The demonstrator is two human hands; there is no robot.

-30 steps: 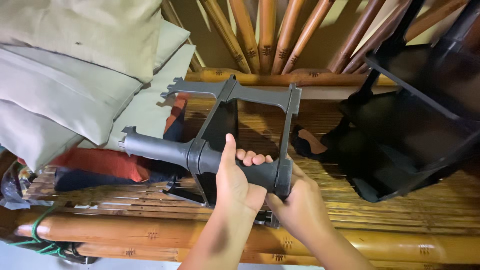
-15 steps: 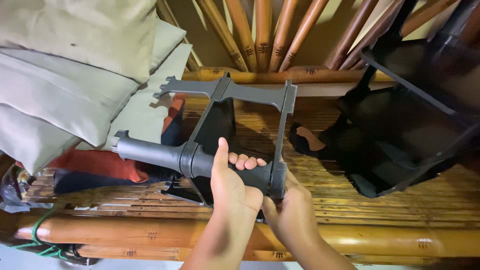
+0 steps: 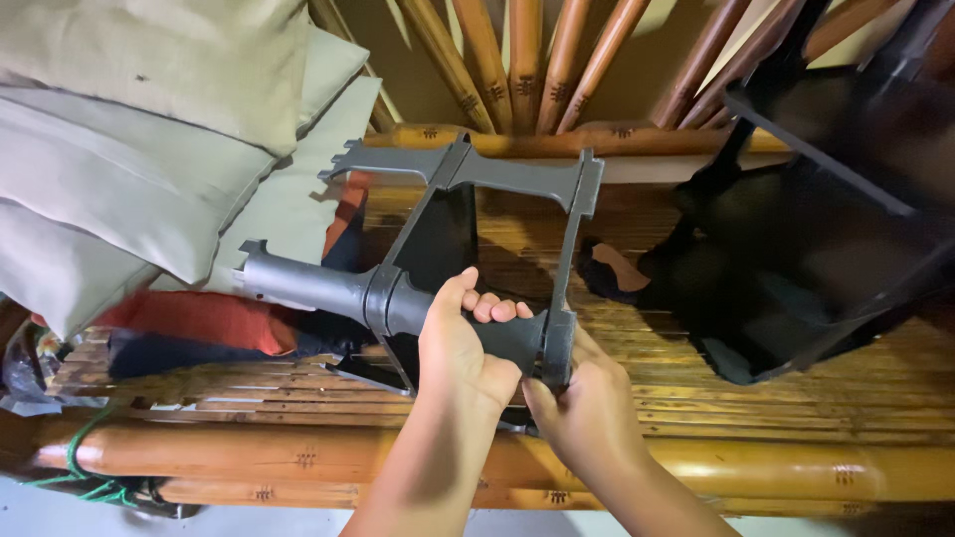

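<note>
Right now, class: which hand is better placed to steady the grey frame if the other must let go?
The left hand: its fingers wrap the grey frame at the thick tube, while the right hand only pinches the end plate.

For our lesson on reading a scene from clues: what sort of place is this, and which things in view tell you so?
Probably a home sitting area. The hands work over a bamboo bench with a slatted seat and fanned backrest poles. Beige cushions are stacked at one end. The left hand and right hand hold a grey plastic frame.
</note>
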